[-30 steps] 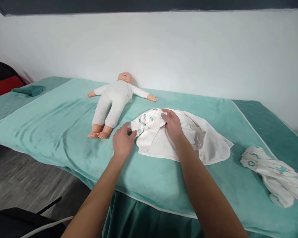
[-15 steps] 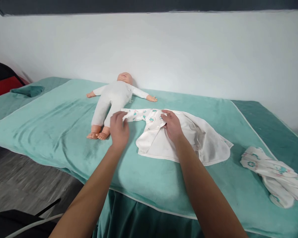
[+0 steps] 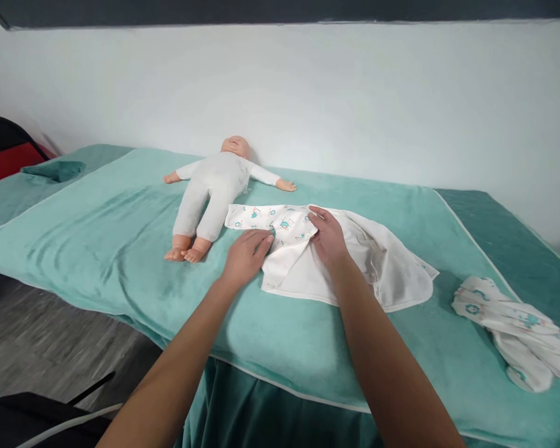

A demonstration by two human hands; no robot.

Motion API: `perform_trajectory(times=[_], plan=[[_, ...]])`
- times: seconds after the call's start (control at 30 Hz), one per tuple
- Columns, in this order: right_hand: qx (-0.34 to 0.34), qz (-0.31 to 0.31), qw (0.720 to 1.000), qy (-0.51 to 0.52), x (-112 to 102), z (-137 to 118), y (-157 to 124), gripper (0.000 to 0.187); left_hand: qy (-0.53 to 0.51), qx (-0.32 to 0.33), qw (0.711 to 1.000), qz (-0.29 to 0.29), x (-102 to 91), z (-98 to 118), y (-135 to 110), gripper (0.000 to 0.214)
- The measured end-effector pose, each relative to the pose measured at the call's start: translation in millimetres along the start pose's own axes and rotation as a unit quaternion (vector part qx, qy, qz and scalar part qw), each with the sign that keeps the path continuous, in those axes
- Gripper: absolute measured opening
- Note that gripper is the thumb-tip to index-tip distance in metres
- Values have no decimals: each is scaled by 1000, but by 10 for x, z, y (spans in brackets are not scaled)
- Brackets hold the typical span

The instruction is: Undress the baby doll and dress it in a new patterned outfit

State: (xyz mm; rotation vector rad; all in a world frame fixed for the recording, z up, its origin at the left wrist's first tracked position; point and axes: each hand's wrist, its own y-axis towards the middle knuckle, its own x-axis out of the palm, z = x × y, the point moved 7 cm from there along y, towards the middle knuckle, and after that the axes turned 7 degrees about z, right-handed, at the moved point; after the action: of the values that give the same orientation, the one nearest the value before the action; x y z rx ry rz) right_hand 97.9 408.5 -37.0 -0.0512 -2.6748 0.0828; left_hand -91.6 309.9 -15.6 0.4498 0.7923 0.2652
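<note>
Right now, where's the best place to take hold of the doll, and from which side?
Probably its trunk, just below the arms, cupped from either side with the left hand and right hand, coming from the feet end. The doll lies on its back, arms spread, leaving its sides open, feet pointing toward you. Both hands are at the printed shirt.

The head camera looks forward and down from above the near edge of the teal-covered bed [image 3: 121, 249], facing the white wall [image 3: 378, 99] behind its far edge. It sits close, cropping the bed's near right corner.
</note>
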Motion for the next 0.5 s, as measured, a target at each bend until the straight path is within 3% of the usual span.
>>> perform_trajectory(times=[0.13, 0.23, 0.33, 0.5], plan=[[-3, -2, 1000, -1, 11, 20, 15, 39, -89, -11, 995, -48, 40, 232, -282, 31], [-5, -4, 1000, -9, 17, 23, 18, 38, -63, -20, 998, -25, 66, 329, -442, 26], [-4, -23, 1000, 0, 42, 9, -9, 41, -93, -92, 991, 38, 45, 254, -515, 23], [-12, -127, 991, -28, 191, 26, -84, 54, -154, -206, 941, 219, -170, -13, -615, 25]])
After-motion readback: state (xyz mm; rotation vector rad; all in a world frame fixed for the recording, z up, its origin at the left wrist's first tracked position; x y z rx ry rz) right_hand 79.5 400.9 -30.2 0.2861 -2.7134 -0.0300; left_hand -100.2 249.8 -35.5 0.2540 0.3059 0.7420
